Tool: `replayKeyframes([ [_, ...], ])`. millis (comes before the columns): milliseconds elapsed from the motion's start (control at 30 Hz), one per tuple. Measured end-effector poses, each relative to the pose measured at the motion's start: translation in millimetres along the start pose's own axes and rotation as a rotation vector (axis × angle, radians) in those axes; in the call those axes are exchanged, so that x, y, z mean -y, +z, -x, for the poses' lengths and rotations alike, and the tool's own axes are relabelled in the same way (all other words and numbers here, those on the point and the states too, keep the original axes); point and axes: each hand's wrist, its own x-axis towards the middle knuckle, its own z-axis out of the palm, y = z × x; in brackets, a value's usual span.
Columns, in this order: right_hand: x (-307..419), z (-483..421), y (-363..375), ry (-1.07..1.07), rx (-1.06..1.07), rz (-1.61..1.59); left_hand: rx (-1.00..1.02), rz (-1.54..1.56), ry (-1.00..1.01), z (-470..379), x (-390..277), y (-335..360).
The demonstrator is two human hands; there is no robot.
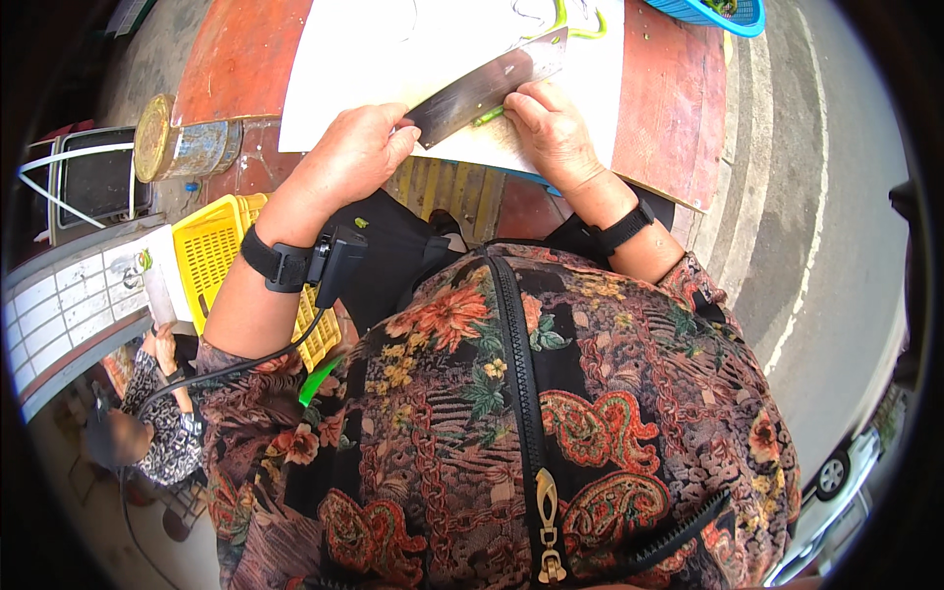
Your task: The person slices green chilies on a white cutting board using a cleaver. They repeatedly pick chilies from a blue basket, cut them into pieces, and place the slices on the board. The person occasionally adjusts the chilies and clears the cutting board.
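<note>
My left hand [358, 155] grips a wide-bladed cleaver [472, 92] at its handle end, and the blade slants up to the right above a white cutting board [369, 59]. On the near side of the blade, my right hand [552, 133] pinches a short piece of green pepper [488, 116] against the board. Its fingertips are close to the blade. Beyond the cleaver's far end lie long, thin green peppers [590, 33]. A few small green bits stick to the blade.
The board rests on a reddish wooden table [671, 96]. A blue plastic basket [752, 18] holding peppers stands at the far right. Left of me are a yellow plastic crate [210, 254] and a rusty metal drum [184, 140]. Another person [166, 442] sits at the lower left.
</note>
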Motion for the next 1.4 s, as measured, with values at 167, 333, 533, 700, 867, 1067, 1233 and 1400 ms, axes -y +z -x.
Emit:
replayKeyframes([
  [167,0.6,1.1,-0.1,0.023,0.055,0.010,-0.022,-0.014,0.034,-4.8,6.8,7.9],
  [333,-0.1,2.5,0.4,0.033,0.062,0.044,-0.079,-0.147,-0.019,-22.6,-4.7,36.9],
  [533,-2.7,-1.4,2.1,0.075,0.115,-0.014,-0.288,0.083,-0.101,-22.4,6.8,36.9],
  [700,-30.8,-24.9,-28.3,0.268,0.039,-0.033,-0.367,0.184,-0.051,-4.4,9.3,19.4],
  [867,-88.3,-48.8,-60.0,0.290,0.095,0.283,-0.065,0.100,-0.094,14.4,3.9,18.2],
  [1067,-105.9,-55.4,-46.7,0.378,0.311,0.265,-0.179,-0.017,-0.154,-4.0,22.7,9.5],
  [1233,-64.8,-26.6,-36.5,0.384,0.272,0.150,-0.385,0.101,-0.170,-21.2,40.6,20.4],
  [1400,-22.5,3.0,-9.8,0.286,0.034,0.039,-0.201,0.647,-0.239,-17.7,35.3,41.9],
])
